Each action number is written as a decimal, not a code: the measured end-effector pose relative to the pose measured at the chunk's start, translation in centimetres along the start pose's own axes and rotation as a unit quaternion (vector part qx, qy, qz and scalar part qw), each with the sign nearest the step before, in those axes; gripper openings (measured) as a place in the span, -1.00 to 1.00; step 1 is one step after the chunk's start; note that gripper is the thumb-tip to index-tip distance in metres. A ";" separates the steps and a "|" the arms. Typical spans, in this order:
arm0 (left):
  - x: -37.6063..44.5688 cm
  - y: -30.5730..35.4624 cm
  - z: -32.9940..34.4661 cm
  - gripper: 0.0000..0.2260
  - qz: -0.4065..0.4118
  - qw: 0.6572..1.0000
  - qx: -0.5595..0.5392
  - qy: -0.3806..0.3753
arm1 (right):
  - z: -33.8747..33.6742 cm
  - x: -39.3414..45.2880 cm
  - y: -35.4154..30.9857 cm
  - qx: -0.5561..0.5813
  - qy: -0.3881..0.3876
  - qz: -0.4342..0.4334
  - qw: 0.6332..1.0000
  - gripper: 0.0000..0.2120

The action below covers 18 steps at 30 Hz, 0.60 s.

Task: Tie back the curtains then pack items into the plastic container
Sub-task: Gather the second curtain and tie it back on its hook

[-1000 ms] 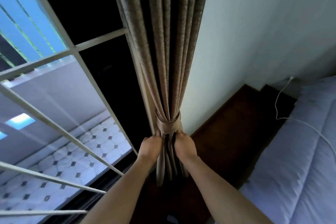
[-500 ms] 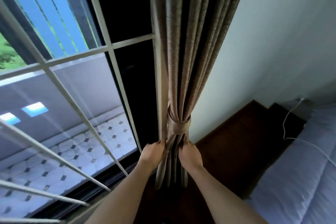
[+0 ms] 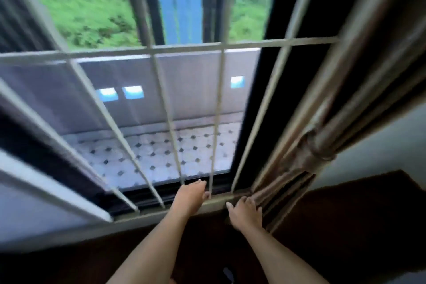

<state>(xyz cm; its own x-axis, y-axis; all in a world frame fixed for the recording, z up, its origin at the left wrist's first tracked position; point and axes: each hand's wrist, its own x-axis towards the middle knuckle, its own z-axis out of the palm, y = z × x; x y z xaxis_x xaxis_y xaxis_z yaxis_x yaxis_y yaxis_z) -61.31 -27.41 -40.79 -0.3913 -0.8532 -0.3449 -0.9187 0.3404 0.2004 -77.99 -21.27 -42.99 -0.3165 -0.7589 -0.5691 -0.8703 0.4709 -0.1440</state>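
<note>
A brown-grey curtain hangs gathered at the right edge of the window, cinched by a matching tie-back band. Its lower folds fall to the sill. My right hand is spread open, fingertips against those lower folds, holding nothing. My left hand is open and apart from the curtain, hovering over the sill near a window bar. The frame is blurred by motion. No plastic container is in view.
White metal window bars run across the window, with a tiled balcony floor and greenery beyond. The sill runs below my hands. A pale wall and dark wooden floor lie to the right.
Both hands have let go of the curtain folds below the tie-back. The view has swung left toward the window; the left hand has moved away over the sill, and the bed has left the view.
</note>
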 end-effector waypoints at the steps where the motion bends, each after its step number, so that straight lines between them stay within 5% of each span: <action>1: -1.1 -2.1 0.2 -0.66 -0.022 1.000 -0.006 0.001 | 0.6 -0.2 -2.0 -0.020 -0.003 -0.031 0.999 -0.28; 9: -15.7 -20.4 -0.4 -0.73 -0.243 0.961 -0.092 0.093 | 7.3 -5.3 -20.5 -0.151 -0.093 -0.264 0.948 -0.25; 18: -37.3 -38.0 0.0 -0.70 -0.484 0.843 -0.052 0.228 | 14.7 -20.0 -44.9 -0.192 -0.098 -0.543 0.812 -0.35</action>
<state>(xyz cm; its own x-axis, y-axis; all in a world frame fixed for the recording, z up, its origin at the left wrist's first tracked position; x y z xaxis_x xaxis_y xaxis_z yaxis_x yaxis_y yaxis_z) -11.80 -8.50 -35.49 0.6230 -0.7822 -0.0086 -0.7765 -0.6197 0.1143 -27.08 -20.66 -37.05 0.7485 -0.5293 -0.3995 -0.6620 -0.6310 -0.4044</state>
